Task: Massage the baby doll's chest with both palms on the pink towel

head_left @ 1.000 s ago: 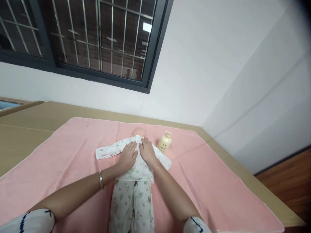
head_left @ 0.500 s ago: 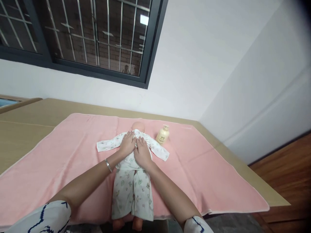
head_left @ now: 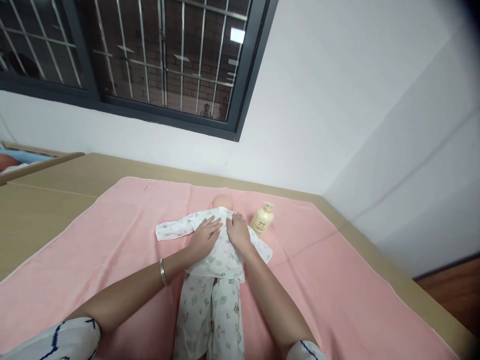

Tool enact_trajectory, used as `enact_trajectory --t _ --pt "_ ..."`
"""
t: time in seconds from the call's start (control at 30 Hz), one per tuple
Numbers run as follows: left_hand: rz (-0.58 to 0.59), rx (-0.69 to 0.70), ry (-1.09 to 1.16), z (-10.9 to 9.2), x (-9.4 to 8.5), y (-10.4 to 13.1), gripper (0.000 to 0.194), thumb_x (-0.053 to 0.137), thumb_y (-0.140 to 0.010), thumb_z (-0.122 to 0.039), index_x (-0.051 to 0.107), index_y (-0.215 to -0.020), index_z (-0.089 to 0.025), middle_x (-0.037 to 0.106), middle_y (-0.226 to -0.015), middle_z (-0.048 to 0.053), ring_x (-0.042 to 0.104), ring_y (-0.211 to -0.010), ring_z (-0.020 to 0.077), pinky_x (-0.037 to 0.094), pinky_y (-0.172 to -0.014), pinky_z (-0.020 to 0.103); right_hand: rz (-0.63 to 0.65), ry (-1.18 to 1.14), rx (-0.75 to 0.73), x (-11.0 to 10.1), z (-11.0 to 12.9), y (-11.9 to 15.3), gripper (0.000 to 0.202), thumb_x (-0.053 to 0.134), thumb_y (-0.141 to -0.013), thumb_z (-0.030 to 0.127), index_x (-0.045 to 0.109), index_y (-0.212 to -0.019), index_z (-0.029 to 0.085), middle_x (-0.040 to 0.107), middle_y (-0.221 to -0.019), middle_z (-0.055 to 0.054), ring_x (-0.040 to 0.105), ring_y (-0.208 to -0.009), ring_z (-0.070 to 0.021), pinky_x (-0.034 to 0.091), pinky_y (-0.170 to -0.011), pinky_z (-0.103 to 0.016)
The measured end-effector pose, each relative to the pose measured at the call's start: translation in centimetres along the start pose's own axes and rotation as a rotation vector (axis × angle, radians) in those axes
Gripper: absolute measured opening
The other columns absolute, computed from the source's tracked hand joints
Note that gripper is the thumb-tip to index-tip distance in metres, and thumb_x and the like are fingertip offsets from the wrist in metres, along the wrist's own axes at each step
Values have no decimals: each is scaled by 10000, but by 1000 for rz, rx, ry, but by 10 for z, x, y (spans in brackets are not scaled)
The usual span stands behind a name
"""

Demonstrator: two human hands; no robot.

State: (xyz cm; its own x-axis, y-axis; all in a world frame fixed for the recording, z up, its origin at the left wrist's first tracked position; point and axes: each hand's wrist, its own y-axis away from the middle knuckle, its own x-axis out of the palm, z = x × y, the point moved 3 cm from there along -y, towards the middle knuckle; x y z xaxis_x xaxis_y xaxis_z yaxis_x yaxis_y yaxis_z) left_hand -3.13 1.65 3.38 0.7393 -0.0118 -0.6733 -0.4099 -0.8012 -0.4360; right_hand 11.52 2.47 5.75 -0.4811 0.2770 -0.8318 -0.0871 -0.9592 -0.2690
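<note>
A baby doll [head_left: 222,202] lies stretched out on a pink blanket [head_left: 127,220], its head toward the wall. It wears a white patterned top [head_left: 225,260] and matching trousers [head_left: 195,310], with both sleeves spread sideways. My left hand [head_left: 205,237] rests flat on the left side of the doll's upper body, fingers extended. On the right side of the chest lies my right hand [head_left: 238,234], its fingers stretched toward the shoulder. A cream pump bottle [head_left: 262,219] stands just beyond the right sleeve.
The blanket covers a wooden table [head_left: 48,205] set against a white wall [head_left: 300,125]. Above it is a dark-framed window [head_left: 237,100] with metal bars. At the far left, a wooden-edged box [head_left: 56,161] holds something blue. Brown wood panelling [head_left: 453,290] is at the right.
My hands have moved apart across the doll's chest, left hand to the left and right hand toward the right shoulder. The camera view has shifted, so the scene sits further right.
</note>
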Motion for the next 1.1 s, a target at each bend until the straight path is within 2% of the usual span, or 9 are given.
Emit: enact_trajectory --t 0.1,0.23,0.3,0.4,0.47,0.53,0.7,0.97,1.1 --pt "9 -121 -38 15 1 -19 464 331 -989 -319 512 -1395 -185 454 -1500 89 323 -1449 256 257 -1175 550 -14 35 28 13 8 26 580 321 -969 316 402 -1429 -28 350 -1519 -255 226 -1466 -326 161 -1182 -515" --pt "-51 -187 -111 28 11 -26 496 312 -995 -319 443 -1436 -133 392 -1538 128 281 -1466 268 229 -1183 543 16 81 -130 26 24 62 596 317 -965 296 315 -1499 30 231 -1595 -157 103 -1503 -276 108 -1214 -474" --pt "-92 -172 -134 29 17 -23 493 303 -996 -308 442 -1433 -127 405 -1530 135 281 -1465 270 226 -1186 534 48 60 -146 24 21 58 580 282 -980 298 314 -1505 53 238 -1596 -137 116 -1503 -259 115 -1215 -474" --pt "-142 -147 -152 28 23 -16 491 304 -990 -300 440 -1434 -140 431 -1515 134 295 -1459 271 230 -1186 537 64 21 -25 19 6 29 597 261 -996 353 327 -1491 25 274 -1575 -179 187 -1488 -270 154 -1204 -474" --pt "-178 -151 -158 28 25 -14 491 307 -985 -296 440 -1434 -148 439 -1511 130 300 -1457 268 230 -1189 532 12 30 33 18 -2 11 593 280 -991 349 356 -1474 12 300 -1561 -195 214 -1479 -273 148 -1206 -462" --pt "-202 -154 -159 29 27 -12 491 312 -978 -289 448 -1430 -150 444 -1509 123 303 -1457 264 227 -1194 524 -49 39 28 21 -6 3 577 285 -989 334 381 -1463 19 319 -1555 -186 223 -1476 -265 132 -1211 -442" --pt "-223 -133 -157 32 33 -12 487 346 -957 -275 464 -1422 -188 464 -1500 86 315 -1452 263 221 -1199 527 -109 27 11 31 -11 10 559 275 -988 318 395 -1463 49 357 -1543 -159 240 -1470 -242 131 -1214 -428" --pt "-234 -138 -170 29 29 -10 470 348 -962 -276 490 -1403 -194 476 -1490 84 334 -1443 261 233 -1196 534 -126 -7 17 31 -10 11 558 287 -980 326 412 -1456 63 366 -1541 -145 238 -1469 -235 123 -1215 -424" --pt "-214 16 -135 15 26 -3 379 388 -965 -291 638 -1244 -236 623 -1346 44 414 -1397 261 263 -1190 540 -53 -123 61 29 -18 5 558 304 -970 336 402 -1475 122 364 -1549 -102 230 -1476 -225 166 -1205 -428"
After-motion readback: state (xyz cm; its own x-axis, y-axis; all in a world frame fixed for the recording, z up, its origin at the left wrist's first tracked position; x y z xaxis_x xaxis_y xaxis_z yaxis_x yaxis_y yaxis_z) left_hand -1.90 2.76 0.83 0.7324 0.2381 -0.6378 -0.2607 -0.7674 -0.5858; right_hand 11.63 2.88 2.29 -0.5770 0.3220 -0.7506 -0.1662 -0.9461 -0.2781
